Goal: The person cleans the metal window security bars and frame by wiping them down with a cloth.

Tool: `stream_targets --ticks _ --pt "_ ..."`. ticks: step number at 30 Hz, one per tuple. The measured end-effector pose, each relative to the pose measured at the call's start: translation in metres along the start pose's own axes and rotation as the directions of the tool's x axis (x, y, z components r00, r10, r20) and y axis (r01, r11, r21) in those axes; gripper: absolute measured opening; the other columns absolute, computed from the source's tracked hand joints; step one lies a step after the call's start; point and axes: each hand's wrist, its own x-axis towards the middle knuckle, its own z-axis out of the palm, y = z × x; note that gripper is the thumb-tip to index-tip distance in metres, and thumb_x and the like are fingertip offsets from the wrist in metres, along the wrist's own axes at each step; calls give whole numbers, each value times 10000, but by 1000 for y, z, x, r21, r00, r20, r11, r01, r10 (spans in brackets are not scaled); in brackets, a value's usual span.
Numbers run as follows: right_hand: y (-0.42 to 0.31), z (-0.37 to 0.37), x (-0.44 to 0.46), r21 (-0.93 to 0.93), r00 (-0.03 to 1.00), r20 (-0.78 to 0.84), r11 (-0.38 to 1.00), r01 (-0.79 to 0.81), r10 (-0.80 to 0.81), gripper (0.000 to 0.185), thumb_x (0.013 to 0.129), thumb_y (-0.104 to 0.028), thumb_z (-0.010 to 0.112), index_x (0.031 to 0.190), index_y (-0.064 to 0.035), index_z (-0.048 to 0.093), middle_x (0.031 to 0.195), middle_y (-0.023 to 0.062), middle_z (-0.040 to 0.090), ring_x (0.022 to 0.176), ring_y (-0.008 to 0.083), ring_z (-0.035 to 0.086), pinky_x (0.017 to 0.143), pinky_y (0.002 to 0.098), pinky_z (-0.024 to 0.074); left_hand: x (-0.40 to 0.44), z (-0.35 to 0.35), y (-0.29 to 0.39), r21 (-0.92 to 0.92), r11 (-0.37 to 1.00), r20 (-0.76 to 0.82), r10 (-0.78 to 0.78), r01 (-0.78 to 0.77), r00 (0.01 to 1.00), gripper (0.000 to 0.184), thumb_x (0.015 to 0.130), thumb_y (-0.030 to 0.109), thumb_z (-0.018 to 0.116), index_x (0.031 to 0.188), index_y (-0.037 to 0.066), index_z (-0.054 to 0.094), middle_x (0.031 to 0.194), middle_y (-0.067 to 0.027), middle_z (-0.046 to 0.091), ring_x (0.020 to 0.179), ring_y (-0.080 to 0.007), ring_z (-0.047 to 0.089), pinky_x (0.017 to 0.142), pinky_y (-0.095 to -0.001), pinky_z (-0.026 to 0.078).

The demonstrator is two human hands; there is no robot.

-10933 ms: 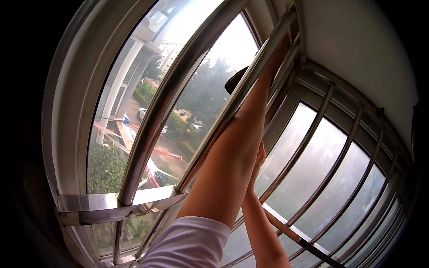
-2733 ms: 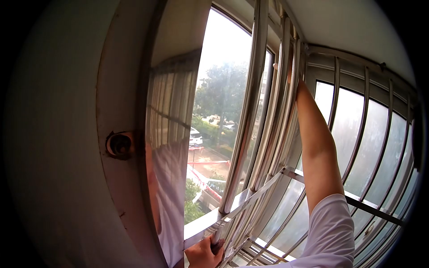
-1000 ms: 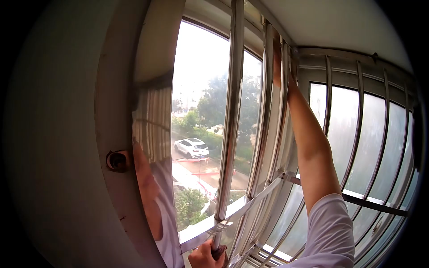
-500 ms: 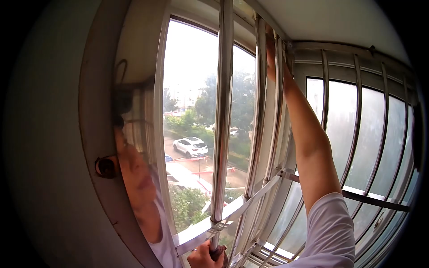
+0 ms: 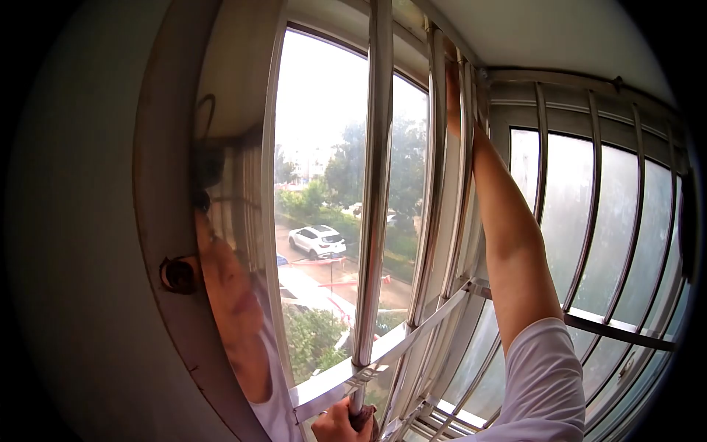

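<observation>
Low in the view, my left hand (image 5: 336, 423) is closed around the bottom of an upright metal bar (image 5: 357, 401), just under a flat crossbar (image 5: 324, 389). Something dark brown and wrinkled (image 5: 363, 420), perhaps a cloth, shows beside its fingers. My right arm stretches up to the top corner of the window grille. There my right hand (image 5: 453, 103) reaches in among the bars near the window frame. The bars cover much of it and its fingers cannot be made out, nor whether it holds anything.
More upright bars (image 5: 541, 155) cross a frosted window on the right. At the left stands a brown frame edge (image 5: 166, 184) with a round hole (image 5: 177, 275), beside a shiny reflecting panel (image 5: 228, 295). Outside the glass are trees and a white car (image 5: 317, 241).
The view has shifted slightly, so the grille and window sit a little further right. Both hands keep nearly the same places among the bars.
</observation>
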Motion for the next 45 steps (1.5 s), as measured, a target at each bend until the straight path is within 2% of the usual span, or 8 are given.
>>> stream_targets --ticks 3,6,13,15,16,17,30,45 --pt "23 19 -5 118 997 -44 991 -65 71 885 789 -147 556 1478 -76 7 1523 220 65 1412 343 96 1140 393 133 -1 0 1 6 1000 -23 17 -16 1000 335 734 274 728 882 83 496 663 -160 550 594 -385 553 541 -474 422" --pt "30 26 -11 278 998 -31 959 -48 59 881 809 -175 534 1472 -50 -33 1536 193 -12 1424 312 -9 1148 403 62 -1 1 1 -2 1000 -36 16 -16 999 339 735 282 729 887 82 501 664 -156 550 589 -378 553 539 -473 422" --pt "-1 -4 -6 203 992 100 974 -102 83 977 800 -391 604 1474 -54 -18 1537 186 -6 1424 307 -18 1147 418 49 4 -2 6 42 998 -76 39 -35 996 343 735 289 730 892 85 504 657 -141 542 565 -363 548 518 -472 413" --pt "-2 -6 -4 212 988 121 970 -123 99 1011 797 -453 623 1474 -55 -13 1537 183 -4 1423 306 -20 1146 423 46 7 -8 7 3 999 -2 46 -46 999 340 734 286 728 899 89 505 651 -131 539 556 -354 545 508 -467 408" --pt "12 0 1 239 991 99 965 -113 91 1092 750 -597 621 1477 -66 5 1536 184 1 1423 306 -17 1145 429 50 7 -8 7 2 999 -6 36 -36 999 340 734 286 728 899 89 505 651 -131 539 556 -354 545 508 -467 408" --pt "22 2 3 179 987 113 975 -130 111 1102 745 -612 612 1477 -71 -8 1536 189 0 1422 304 -33 1144 429 39 7 -8 7 3 999 -10 50 -50 999 342 731 283 727 905 92 504 652 -128 540 554 -350 545 505 -464 408" --pt "11 2 -6 16 1000 -1 1000 18 -18 998 761 -473 600 1471 -60 33 1519 200 55 1402 329 43 1133 441 91 9 -14 9 -38 999 70 29 -26 997 369 715 269 730 949 96 503 659 -122 543 558 -346 550 506 -460 409" --pt "-9 -10 3 -267 978 -78 949 167 -194 890 781 -313 586 1463 -48 81 1499 213 119 1377 359 131 1121 455 151 10 -13 8 -30 996 7 81 -81 997 354 726 273 727 911 93 484 653 -125 539 538 -337 545 489 -441 412"
